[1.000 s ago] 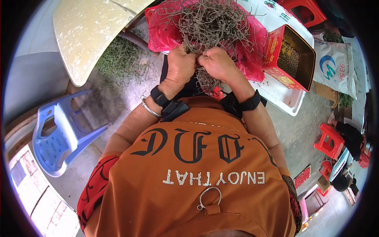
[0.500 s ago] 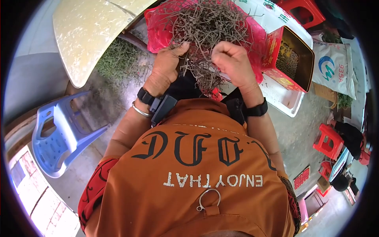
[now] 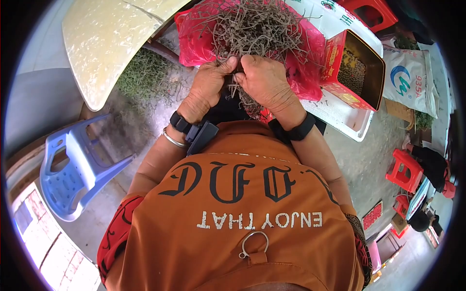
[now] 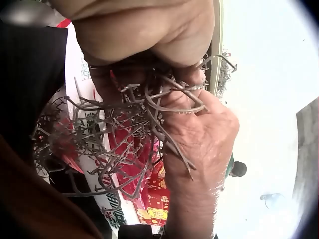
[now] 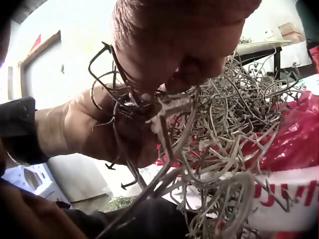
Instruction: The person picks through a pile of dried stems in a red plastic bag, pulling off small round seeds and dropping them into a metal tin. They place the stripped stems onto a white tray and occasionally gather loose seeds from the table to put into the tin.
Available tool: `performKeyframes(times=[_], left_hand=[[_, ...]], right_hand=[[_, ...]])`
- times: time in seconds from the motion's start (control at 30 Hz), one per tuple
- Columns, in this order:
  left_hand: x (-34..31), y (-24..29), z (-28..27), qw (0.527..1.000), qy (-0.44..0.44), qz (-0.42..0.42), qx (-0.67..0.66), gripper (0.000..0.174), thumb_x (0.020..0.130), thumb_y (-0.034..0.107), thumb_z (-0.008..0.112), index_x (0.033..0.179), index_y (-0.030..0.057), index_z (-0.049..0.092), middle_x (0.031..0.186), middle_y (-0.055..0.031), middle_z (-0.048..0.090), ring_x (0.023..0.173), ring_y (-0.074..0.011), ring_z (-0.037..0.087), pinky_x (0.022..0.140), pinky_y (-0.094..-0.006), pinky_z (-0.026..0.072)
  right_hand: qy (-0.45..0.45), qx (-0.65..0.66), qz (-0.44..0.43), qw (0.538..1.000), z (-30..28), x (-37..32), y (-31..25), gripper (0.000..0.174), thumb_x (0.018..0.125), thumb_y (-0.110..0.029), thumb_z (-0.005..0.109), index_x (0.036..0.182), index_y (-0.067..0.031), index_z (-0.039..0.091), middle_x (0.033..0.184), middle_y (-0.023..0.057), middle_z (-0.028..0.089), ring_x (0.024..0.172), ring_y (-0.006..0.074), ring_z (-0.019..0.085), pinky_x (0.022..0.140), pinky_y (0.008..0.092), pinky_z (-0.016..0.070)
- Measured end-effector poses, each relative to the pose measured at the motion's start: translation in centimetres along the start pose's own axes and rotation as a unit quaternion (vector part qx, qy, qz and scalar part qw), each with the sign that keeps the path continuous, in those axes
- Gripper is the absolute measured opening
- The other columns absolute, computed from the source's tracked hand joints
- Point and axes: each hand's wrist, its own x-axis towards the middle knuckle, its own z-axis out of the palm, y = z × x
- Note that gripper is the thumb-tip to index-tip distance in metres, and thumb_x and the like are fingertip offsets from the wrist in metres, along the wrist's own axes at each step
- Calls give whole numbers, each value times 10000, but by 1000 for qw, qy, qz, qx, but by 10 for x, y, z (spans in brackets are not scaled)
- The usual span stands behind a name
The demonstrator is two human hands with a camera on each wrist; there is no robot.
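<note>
A big heap of dried, twisted brown stems [image 3: 259, 31] lies on a pink-red plastic bag [image 3: 193, 41]. At its near edge my left hand [image 3: 208, 86] and right hand [image 3: 266, 83] meet, fingertips close together. Each hand pinches part of a small stem cluster [image 4: 164, 107] between curled fingers and thumb; thin stems stick out from both sides in the left wrist view. Below the hands, more loose stems [image 3: 250, 104] hang down over my dark lap. In the right wrist view, a forked stem [image 5: 167, 119] projects from beneath the right fingers.
Right of the bag, a red box [image 3: 335, 58] holds small round seeds [image 3: 352, 72]. It stands on a white foam tray [image 3: 352, 121]. A pale tabletop [image 3: 107, 43], a blue plastic chair [image 3: 70, 165] and greenery on the floor [image 3: 145, 75] are at left; a white sack [image 3: 410, 80] is at right.
Both hands were together, moved apart half a second ago, and now meet again at the heap's near edge with stems between their fingers. The bag and box remain in place.
</note>
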Motion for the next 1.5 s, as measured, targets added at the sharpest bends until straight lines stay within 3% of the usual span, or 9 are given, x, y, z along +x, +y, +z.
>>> performKeyframes(times=[0.1, 0.2, 0.6, 0.73, 0.9, 1.0, 1.3, 1.4, 1.5], left_hand=[[1, -1, -1, 1000, -6, 0, -8, 245, 872, 206, 565, 963, -20, 591, 874, -79, 625, 724, -163, 590, 665, -280, 498], [1, -3, -3, 999, -10, 6, -50, 289, 895, 238, 513, 1086, 23, 543, 998, -74, 608, 878, -195, 579, 796, -329, 472], [0, -1, 2, 994, 22, -21, -103, 275, 914, 276, 484, 964, 23, 576, 904, -54, 598, 813, -161, 562, 729, -293, 473], [2, -4, -11, 999, -31, -34, -26, 312, 911, 302, 483, 1056, 32, 544, 976, -66, 600, 866, -184, 575, 774, -321, 474], [3, -10, -11, 999, -16, -23, -19, 316, 914, 303, 477, 1061, 30, 541, 971, -66, 598, 862, -182, 577, 763, -312, 480], [2, -10, -6, 998, 28, -2, -59, 303, 878, 282, 555, 995, 4, 579, 915, -53, 607, 772, -141, 562, 700, -281, 474], [-3, -12, -3, 989, -86, -14, -116, 288, 836, 268, 619, 971, 15, 594, 905, -51, 612, 794, -143, 572, 708, -263, 473], [-1, -13, -1, 989, -41, -24, -142, 311, 806, 294, 651, 952, 24, 600, 909, -54, 611, 794, -140, 575, 702, -255, 472], [3, -23, -5, 992, -49, -8, -117, 308, 803, 298, 652, 936, 24, 604, 881, -54, 614, 768, -137, 577, 683, -252, 474]], right_hand=[[0, -6, -9, 1000, 3, -1, 1, 267, 687, -248, 670, 776, -52, 512, 724, 96, 582, 676, 267, 602, 558, 360, 484], [141, 58, -44, 987, 1, -6, 6, 279, 618, -144, 703, 760, -77, 472, 674, 63, 532, 609, 239, 564, 519, 339, 456], [160, 73, -193, 965, -9, -8, 1, 235, 614, -92, 693, 781, -84, 527, 728, 47, 510, 598, 219, 543, 511, 322, 443], [117, 86, -80, 986, 5, -5, 6, 215, 623, -89, 686, 791, -86, 552, 705, 57, 509, 602, 227, 545, 516, 332, 444], [92, 130, -108, 981, 12, -5, 14, 178, 658, -77, 657, 804, -72, 555, 680, 78, 524, 606, 256, 553, 524, 353, 447], [87, 307, -4, 948, 13, -6, 14, 116, 719, -64, 611, 806, -49, 535, 672, 104, 551, 617, 264, 573, 545, 345, 460], [81, 222, -55, 970, 10, -1, -3, 60, 781, -28, 544, 837, -18, 524, 692, 113, 588, 622, 210, 601, 568, 299, 469], [128, 436, 38, 890, 11, 0, -11, 62, 775, -15, 535, 835, -12, 520, 671, 94, 587, 590, 168, 593, 538, 290, 461], [115, 442, 57, 888, 11, 4, -3, 75, 759, -18, 556, 822, -15, 517, 663, 85, 585, 573, 146, 582, 528, 276, 458]])
